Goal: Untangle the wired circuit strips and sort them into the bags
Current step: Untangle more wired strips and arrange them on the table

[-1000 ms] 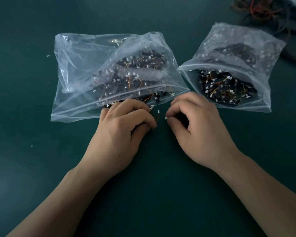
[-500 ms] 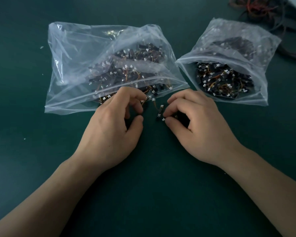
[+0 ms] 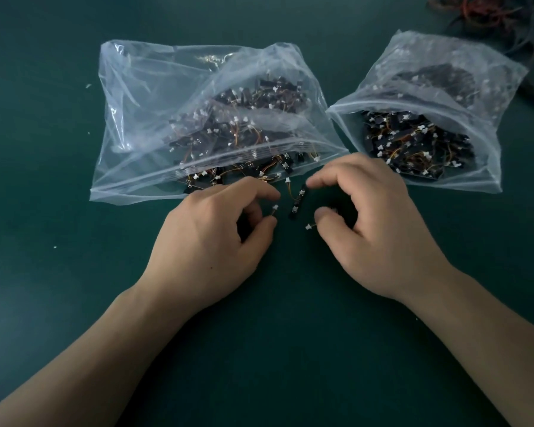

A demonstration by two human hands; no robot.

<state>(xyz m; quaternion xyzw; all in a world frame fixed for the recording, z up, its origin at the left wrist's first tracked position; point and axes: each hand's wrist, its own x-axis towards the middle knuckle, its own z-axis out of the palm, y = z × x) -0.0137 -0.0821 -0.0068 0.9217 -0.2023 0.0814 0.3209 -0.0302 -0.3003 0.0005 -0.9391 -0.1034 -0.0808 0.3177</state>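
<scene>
Two clear zip bags lie on the green table, both holding several black circuit strips with orange wires and white connectors. The large left bag (image 3: 154,97) spills strips at its open mouth, just beyond my left hand (image 3: 210,238). The smaller right bag (image 3: 463,66) lies behind my right hand (image 3: 379,229). Between my hands, one black circuit strip (image 3: 297,202) stands slanted with its orange wire. My left thumb and fingers pinch a wire ending in a white connector (image 3: 274,207). My right index tip touches the strip's top, and another white connector (image 3: 308,226) pokes out beneath my right thumb.
A tangle of red and dark wires (image 3: 490,13) lies at the far right corner behind the right bag. Small white flecks (image 3: 88,86) dot the green table (image 3: 275,349) to the left of the bags.
My hands have drawn apart and their fingers have loosened. The black strip, earlier mostly hidden by my right fingers, now shows full length between them.
</scene>
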